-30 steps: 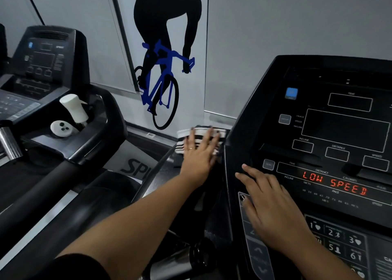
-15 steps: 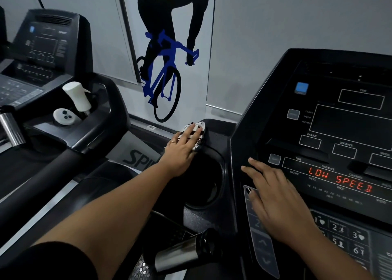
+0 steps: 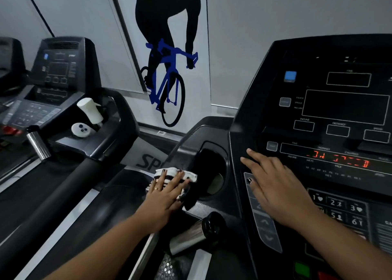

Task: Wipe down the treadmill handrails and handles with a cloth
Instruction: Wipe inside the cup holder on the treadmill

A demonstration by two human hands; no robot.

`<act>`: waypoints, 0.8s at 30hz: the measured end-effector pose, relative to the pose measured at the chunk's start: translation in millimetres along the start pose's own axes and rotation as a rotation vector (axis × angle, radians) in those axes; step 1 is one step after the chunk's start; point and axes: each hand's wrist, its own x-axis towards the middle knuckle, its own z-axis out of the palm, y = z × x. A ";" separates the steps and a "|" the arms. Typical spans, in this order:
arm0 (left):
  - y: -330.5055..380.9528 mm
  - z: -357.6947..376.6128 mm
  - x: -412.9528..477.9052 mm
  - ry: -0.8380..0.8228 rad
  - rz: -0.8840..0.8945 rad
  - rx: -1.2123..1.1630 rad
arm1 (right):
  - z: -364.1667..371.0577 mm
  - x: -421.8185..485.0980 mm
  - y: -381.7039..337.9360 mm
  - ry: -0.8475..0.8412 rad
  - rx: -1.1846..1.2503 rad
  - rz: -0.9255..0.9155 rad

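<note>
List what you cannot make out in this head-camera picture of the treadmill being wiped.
1. Cloth: head view; the left hand covers most of it, so its full extent is hidden.
2. Red display: head view; blurred, so the letters are partly unreadable.
3. Keypad: head view; the right hand covers part of it and the frame's right edge cuts it off.
4. Cup holder: head view; too dark to see inside.

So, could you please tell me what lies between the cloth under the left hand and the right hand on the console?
In the head view, the black cup holder recess lies between the cloth and the right hand.
</note>
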 end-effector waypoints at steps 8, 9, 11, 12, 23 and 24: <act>8.8 -3.3 0.5 -0.047 0.067 0.026 | -1.6 -0.1 -3.1 -0.003 -0.004 0.015; 10.4 -6.0 9.3 -0.047 0.056 0.020 | -1.3 0.1 -2.5 -0.008 -0.005 0.013; 13.5 -9.2 31.0 0.000 -0.004 -0.012 | -1.0 1.2 -1.9 -0.008 0.002 0.010; 13.1 -10.0 44.4 0.025 -0.048 -0.013 | -0.8 2.1 -1.7 -0.009 0.007 0.009; -22.0 -9.4 102.0 0.084 -0.229 -0.024 | -1.3 1.6 1.8 0.020 0.070 0.010; -17.2 -9.3 95.3 0.091 -0.222 -0.007 | -1.4 2.7 3.2 0.022 0.063 0.009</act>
